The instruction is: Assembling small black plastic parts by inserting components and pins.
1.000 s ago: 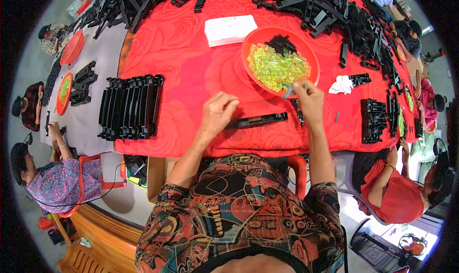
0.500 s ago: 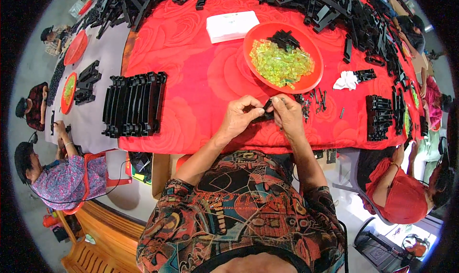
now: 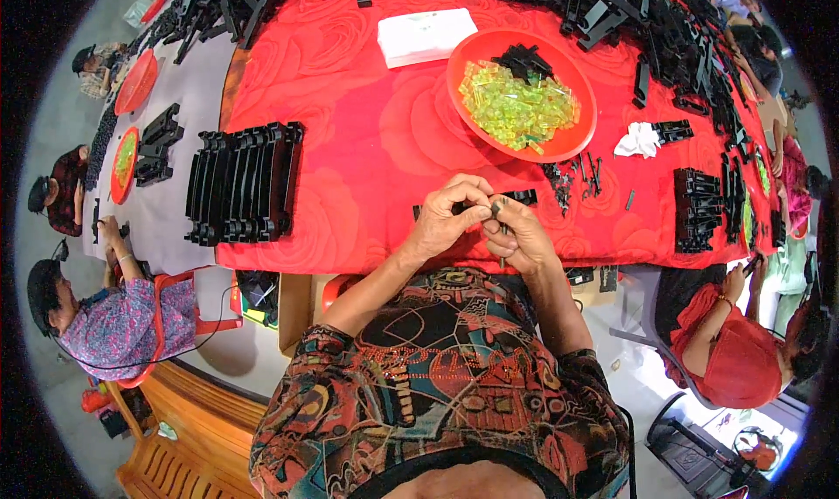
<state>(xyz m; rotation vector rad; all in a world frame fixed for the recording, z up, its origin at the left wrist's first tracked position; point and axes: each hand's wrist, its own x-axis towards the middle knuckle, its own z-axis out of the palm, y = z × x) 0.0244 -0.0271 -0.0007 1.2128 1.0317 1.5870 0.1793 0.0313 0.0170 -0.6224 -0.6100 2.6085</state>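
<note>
My left hand (image 3: pixel 447 221) and my right hand (image 3: pixel 523 237) meet close to the table's front edge, fingertips almost touching. Thumb and finger of the left hand are pinched; whatever is between them is hidden. My right hand is closed round a small dark thin piece (image 3: pixel 502 261), which pokes out below its curled fingers. A long black plastic part (image 3: pixel 524 197) shows on both sides of the hands, its middle covered by them. Whether it is held or lies on the cloth I cannot tell. Small black pins (image 3: pixel 561 184) lie scattered beyond my right hand.
Past my hands stands a red bowl (image 3: pixel 587 132) of yellow-green clear pieces and small black ones. A white box (image 3: pixel 426 38) is beside it. Rows of black parts (image 3: pixel 245 184) sit left, more (image 3: pixel 696 211) right, heaps (image 3: pixel 603 10) behind. Co-workers (image 3: pixel 131 324) sit on both sides.
My right hand has turned inward and dropped slightly, its fingers now curled. The long black part has come into sight on both sides of the hands. The view has shifted a little.
</note>
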